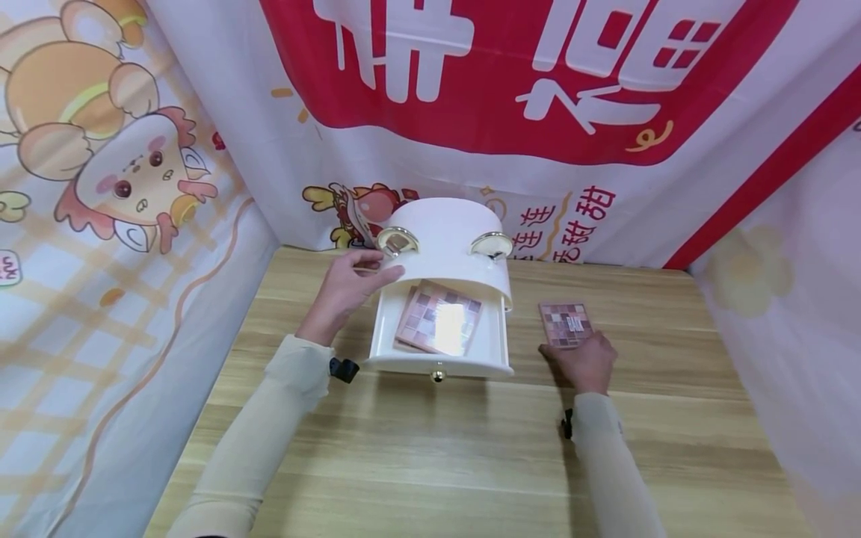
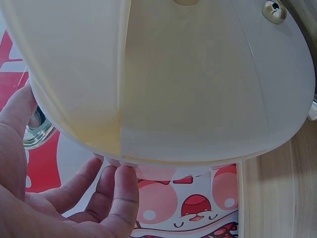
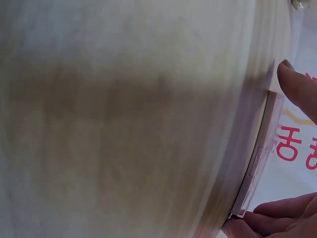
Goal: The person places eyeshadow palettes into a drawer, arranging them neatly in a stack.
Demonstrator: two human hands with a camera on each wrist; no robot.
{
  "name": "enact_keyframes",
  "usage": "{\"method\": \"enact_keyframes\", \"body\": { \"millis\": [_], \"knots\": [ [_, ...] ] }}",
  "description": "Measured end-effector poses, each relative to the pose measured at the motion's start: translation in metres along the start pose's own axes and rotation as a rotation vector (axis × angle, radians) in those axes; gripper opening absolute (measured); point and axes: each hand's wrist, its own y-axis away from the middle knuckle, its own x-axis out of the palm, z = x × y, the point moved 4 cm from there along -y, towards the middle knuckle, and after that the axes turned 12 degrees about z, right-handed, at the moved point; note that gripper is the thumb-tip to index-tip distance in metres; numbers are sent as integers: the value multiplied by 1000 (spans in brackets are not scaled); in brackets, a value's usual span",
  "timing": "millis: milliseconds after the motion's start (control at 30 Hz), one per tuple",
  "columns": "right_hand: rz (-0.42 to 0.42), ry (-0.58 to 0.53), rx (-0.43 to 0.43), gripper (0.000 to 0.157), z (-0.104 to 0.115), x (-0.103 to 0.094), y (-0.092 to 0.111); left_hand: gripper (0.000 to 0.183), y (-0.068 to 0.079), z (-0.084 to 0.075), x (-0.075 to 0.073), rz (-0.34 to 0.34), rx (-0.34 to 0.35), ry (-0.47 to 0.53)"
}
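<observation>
Fingers and thumb bracketing it side to side, parted to its width, the right hand [image 1: 587,360] has hold of a palette [image 1: 563,326] down at the tabletop [image 1: 430,463], right of the white box [image 1: 444,224]! Over on the left, the left hand [image 1: 344,293] spreads its fingers loosely, touching the box's side. Below, the drawer [image 1: 383,332] is out, a second palette [image 1: 430,317] askew inside, gold knob [image 1: 438,376] in front.

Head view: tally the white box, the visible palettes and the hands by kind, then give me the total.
White box: 1
Visible palettes: 2 (inner palette, in the open drawer; outer palette, outside it)
Hands: 2 (left hand, right hand)
Total: 5
</observation>
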Motion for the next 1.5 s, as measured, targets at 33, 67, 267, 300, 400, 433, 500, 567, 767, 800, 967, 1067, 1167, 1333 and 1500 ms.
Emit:
{"method": "enact_keyframes", "body": {
  "millis": [33,67,267,300,400,433,500,567,767,800,967,1067,1167,1333,1500],
  "knots": [
    [-2,11,2,121,1,0,1,86,0,0,0,0,-1,0],
    [-4,19,1,121,2,0,2,87,0,0,0,2,-1,0],
    [-41,50,-45,110,7,-3,4,88,0,0,0,6,3,1],
    [-49,49,-56,107,7,-3,5,88,1,0,0,6,3,1],
    [-65,34,-77,101,7,-6,7,88,1,0,0,8,3,0],
    [-69,22,-78,100,6,-8,7,89,0,0,0,9,4,0],
    [-78,3,-83,100,6,-10,9,89,0,0,-1,6,5,-3],
    [-81,-15,-82,102,5,-12,10,89,0,0,-1,4,4,-6],
    [-68,-83,-88,104,4,-21,15,89,0,1,0,4,-9,-1],
    [-66,-101,-95,105,5,-23,15,89,0,1,0,5,-8,0],
    [-68,-163,-139,108,11,-34,21,89,0,0,0,6,3,-5],
    [-69,-172,-157,111,18,-41,27,88,0,0,0,6,2,-8],
    [-73,-193,-185,110,26,-47,35,89,0,0,-1,6,4,-5],
    [-51,-298,-232,110,39,-57,50,89,0,1,-1,6,9,1],
    [6,-399,-222,116,46,-63,61,87,1,1,0,7,15,-5]
  ]
}}
